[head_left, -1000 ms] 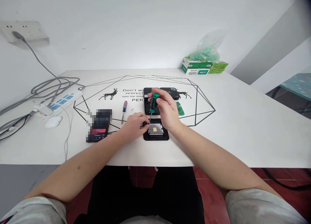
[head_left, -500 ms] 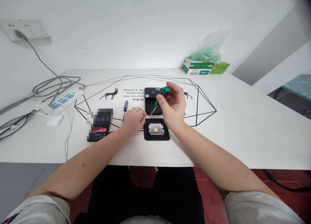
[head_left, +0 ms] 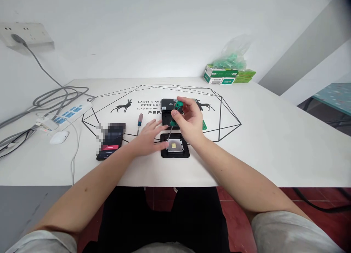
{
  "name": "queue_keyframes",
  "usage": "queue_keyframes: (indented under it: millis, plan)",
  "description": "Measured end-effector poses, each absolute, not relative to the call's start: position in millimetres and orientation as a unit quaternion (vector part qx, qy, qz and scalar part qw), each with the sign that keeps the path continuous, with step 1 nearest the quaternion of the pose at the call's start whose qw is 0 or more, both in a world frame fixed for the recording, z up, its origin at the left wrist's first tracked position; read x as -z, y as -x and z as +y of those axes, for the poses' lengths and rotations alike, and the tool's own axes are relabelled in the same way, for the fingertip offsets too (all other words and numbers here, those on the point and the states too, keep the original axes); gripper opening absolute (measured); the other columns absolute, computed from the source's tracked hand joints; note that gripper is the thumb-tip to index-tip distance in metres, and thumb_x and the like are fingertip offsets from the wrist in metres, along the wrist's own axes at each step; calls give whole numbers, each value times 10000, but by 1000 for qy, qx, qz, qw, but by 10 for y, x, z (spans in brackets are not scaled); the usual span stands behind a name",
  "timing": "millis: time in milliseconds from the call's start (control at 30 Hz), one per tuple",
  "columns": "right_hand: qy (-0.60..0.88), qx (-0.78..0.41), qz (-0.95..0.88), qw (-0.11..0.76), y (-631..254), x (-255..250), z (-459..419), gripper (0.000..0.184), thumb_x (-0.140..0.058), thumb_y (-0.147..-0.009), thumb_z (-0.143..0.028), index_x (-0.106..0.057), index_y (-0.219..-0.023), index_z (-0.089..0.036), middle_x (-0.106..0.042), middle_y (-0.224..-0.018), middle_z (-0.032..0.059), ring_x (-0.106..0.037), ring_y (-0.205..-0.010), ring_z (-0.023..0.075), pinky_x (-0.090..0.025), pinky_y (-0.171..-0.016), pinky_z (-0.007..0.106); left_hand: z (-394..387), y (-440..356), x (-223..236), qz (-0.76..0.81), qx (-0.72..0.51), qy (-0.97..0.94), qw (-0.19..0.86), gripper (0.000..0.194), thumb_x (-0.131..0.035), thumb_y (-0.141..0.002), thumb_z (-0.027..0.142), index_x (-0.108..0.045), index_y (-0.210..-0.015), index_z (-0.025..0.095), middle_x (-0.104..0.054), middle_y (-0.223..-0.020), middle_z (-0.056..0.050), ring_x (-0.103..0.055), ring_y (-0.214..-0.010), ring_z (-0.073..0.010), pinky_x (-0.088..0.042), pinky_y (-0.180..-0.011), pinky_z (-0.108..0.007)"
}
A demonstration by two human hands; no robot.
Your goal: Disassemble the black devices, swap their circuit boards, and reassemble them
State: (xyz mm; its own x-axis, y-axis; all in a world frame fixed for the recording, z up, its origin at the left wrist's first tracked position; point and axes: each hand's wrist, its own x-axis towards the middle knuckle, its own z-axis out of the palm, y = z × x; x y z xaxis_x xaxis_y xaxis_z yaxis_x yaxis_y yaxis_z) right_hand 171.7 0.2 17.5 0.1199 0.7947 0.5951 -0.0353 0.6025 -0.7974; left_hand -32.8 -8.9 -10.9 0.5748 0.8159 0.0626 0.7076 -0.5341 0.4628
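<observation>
My right hand (head_left: 192,122) is closed around the green handle of a screwdriver (head_left: 178,107). Its thin shaft points down at the upper left corner of a silver metal plate (head_left: 178,143), which bears a small pale yellow pad (head_left: 173,145). This plate sits in a black square cover (head_left: 175,156) lying on the table. With fingers spread, my left hand (head_left: 149,137) rests at the cover's left side, thumb near the screwdriver tip. Whether the thumb touches the plate I cannot tell. Behind the cover are black casing parts (head_left: 167,103), partly hidden by my right hand.
A second screwdriver (head_left: 140,120) and a phone (head_left: 111,143) lie left of my left hand. Farther left are a power strip (head_left: 70,114), a white earbud case (head_left: 59,137) and coiled grey cables (head_left: 52,97). A green object (head_left: 204,125) shows beside my right hand. Boxes (head_left: 221,75) stand at the back.
The screwdriver has moved down and slightly left, from above the cover to the plate's corner. My left hand's fingers have spread out, and the thumb now reaches over the cover's left edge.
</observation>
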Motion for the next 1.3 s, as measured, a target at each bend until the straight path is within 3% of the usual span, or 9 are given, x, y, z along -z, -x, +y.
queue_keyframes:
  millis: [67, 133, 233, 467, 700, 967, 1300]
  plan:
    - [309, -291, -611, 669, -1701, -154, -15, 344, -798, -884, -410, -683, -1202, -344, -650, -1135, 44, -603, -1009, 222, -602, -738, 371, -144, 342, 83, 389, -71, -892, 218, 856, -694, -959, 672, -421, -1679, 297, -78, -1847, -85, -15, -1691, -430, -163, -1342, -629]
    - [295, -274, -639, 656, -1681, -117, -31, 343, -784, -874, -355, -693, -1204, -327, -652, -1104, 43, -607, -992, 212, -587, -686, 343, -166, 340, 73, 363, -39, -904, 223, 876, -697, -953, 689, -424, -1682, 287, -7, -1851, -75, 33, -1686, -450, -127, -1344, -644]
    - [272, -263, -669, 640, -1656, -68, -54, 339, -761, -871, -284, -703, -1204, -314, -662, -1129, 47, -609, -977, 199, -544, -617, 302, -165, 322, 83, 354, -50, -907, 224, 813, -687, -973, 653, -453, -1665, 298, -77, -1848, -61, -34, -1685, -452, -168, -1342, -643]
    - [258, -255, -682, 635, -1658, -75, -94, 341, -751, -890, -249, -703, -1218, -331, -665, -1152, 48, -604, -961, 192, -508, -580, 284, -156, 287, 141, 322, -139, -914, 202, 624, -791, -907, 458, -630, -1484, 281, -417, -1708, -119, -331, -1600, -424, -314, -1303, -646]
    - [257, -260, -681, 634, -1661, -39, -73, 331, -750, -905, -263, -700, -1224, -332, -647, -1144, 51, -609, -981, 195, -521, -616, 295, -136, 248, 133, 298, -205, -912, 194, 449, -806, -855, 350, -695, -1273, 228, -576, -1532, -157, -511, -1466, -379, -448, -1229, -590]
    - [265, -266, -681, 629, -1641, -35, -53, 332, -756, -890, -295, -691, -1215, -314, -655, -1159, 65, -617, -969, 199, -531, -612, 307, -104, 261, 159, 332, -210, -897, 203, 430, -795, -870, 324, -696, -1276, 225, -527, -1575, -168, -531, -1445, -382, -465, -1206, -588]
    - [272, -242, -684, 632, -1637, -85, -57, 306, -747, -882, -291, -687, -1182, -303, -660, -1113, 52, -621, -942, 187, -538, -603, 295, -104, 275, 160, 337, -197, -895, 218, 425, -789, -890, 319, -703, -1300, 248, -442, -1654, -148, -418, -1539, -388, -397, -1265, -603]
